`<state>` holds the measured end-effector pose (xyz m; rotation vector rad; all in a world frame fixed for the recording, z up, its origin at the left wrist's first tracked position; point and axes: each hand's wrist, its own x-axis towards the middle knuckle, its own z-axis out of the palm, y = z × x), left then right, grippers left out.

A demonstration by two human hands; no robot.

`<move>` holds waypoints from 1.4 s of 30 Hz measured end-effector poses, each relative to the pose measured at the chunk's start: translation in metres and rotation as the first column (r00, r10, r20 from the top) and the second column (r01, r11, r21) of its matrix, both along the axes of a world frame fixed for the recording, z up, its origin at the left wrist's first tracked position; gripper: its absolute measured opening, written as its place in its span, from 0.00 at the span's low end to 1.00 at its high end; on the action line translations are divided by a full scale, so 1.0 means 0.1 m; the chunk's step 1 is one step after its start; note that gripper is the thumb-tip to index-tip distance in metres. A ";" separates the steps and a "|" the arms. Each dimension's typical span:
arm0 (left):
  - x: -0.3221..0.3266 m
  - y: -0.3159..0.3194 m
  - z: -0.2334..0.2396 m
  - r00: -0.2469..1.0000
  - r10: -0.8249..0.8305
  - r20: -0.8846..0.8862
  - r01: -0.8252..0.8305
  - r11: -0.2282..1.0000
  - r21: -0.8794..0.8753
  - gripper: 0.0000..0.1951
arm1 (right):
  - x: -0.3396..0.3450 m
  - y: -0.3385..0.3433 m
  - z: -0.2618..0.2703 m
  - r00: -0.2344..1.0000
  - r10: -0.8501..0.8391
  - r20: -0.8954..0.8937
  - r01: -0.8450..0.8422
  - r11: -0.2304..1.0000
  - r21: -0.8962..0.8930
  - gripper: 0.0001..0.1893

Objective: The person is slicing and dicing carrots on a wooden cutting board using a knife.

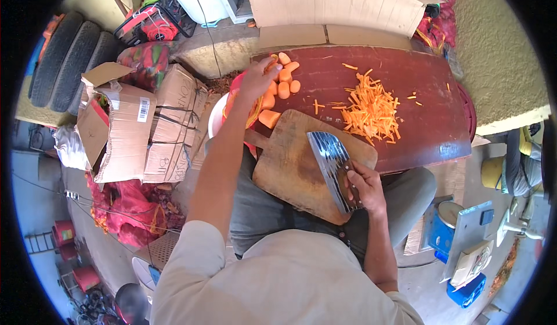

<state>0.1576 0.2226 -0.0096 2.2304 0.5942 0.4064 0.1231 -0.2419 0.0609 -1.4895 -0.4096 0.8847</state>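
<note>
My left hand point(257, 79) reaches to the far left corner of the red-brown table point(322, 70), touching the heap of peeled carrot pieces point(285, 76); whether it grips one is unclear. In my right hand point(366, 186) is the wooden handle of a broad kitchen knife point(328, 155), its blade over the cutting board point(287, 159). This worn wooden board rests on my lap against the table edge, its handle pointing left. A pile of carrot sticks point(372, 109) lies on the table beyond the board. One larger carrot chunk point(269, 118) sits by the board's upper left edge.
A white basin point(214, 116) and orange-red mesh stand left of the table. Tied cardboard boxes point(172, 125) and a red mesh sack point(130, 212) are farther left. Behind the table stands a large cardboard sheet point(335, 3). A blue container point(466, 290) is at the lower right.
</note>
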 end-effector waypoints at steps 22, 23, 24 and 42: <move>-1.14 -0.03 0.77 0.954 0.246 0.172 -0.248 0.969 -0.008 0.23 | -0.05 0.05 -0.06 1.000 0.007 0.013 -0.007 1.000 0.009 0.14; -1.25 0.07 0.61 0.946 0.188 0.264 -0.197 0.980 0.009 0.23 | -0.06 0.06 -0.05 0.999 0.040 0.015 -0.040 0.999 0.008 0.14; -1.32 -0.01 0.64 0.931 0.202 0.304 -0.220 0.975 0.026 0.25 | -0.05 0.04 -0.03 1.000 0.014 -0.001 -0.014 1.000 -0.005 0.11; -2.23 1.06 -2.92 0.881 0.444 -0.163 -0.468 0.870 -0.158 0.20 | 0.08 0.20 0.06 0.518 0.400 0.756 0.110 0.845 -0.523 0.19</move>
